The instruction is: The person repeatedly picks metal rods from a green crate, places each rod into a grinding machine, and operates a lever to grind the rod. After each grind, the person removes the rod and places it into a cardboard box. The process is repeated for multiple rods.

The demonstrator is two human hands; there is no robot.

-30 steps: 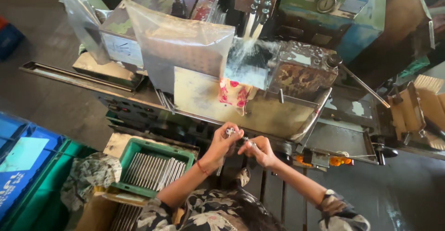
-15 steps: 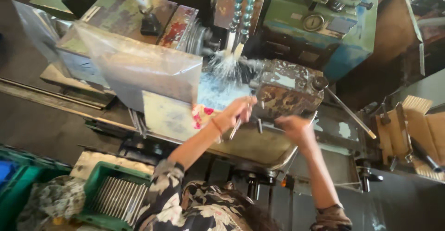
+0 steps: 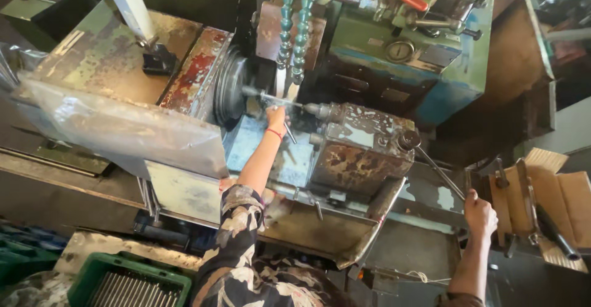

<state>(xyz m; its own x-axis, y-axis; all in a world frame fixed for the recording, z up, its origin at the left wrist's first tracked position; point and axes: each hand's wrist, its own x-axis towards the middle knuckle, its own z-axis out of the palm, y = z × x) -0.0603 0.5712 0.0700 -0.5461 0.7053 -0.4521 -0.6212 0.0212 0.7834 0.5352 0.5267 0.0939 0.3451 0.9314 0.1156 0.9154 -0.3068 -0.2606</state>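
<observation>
My left hand reaches into the machine and pinches a thin metal rod. The rod lies level between the round grey chuck and the pointed centre of the rusty tailstock block. Two green segmented coolant hoses hang just above it. Off at the right, my right hand is closed around the end of a long lever that runs up to a black knob on the tailstock. My patterned sleeve covers the left forearm.
A clear plastic splash guard stands left of the chuck. A green crate of metal rods sits at the bottom left. A cardboard box with tools is at the right. The metal drip tray juts out toward me.
Both hands were together low in front of me on a small rod. The left hand has since carried the rod up to the chuck, and the right hand has moved out to the lever.
</observation>
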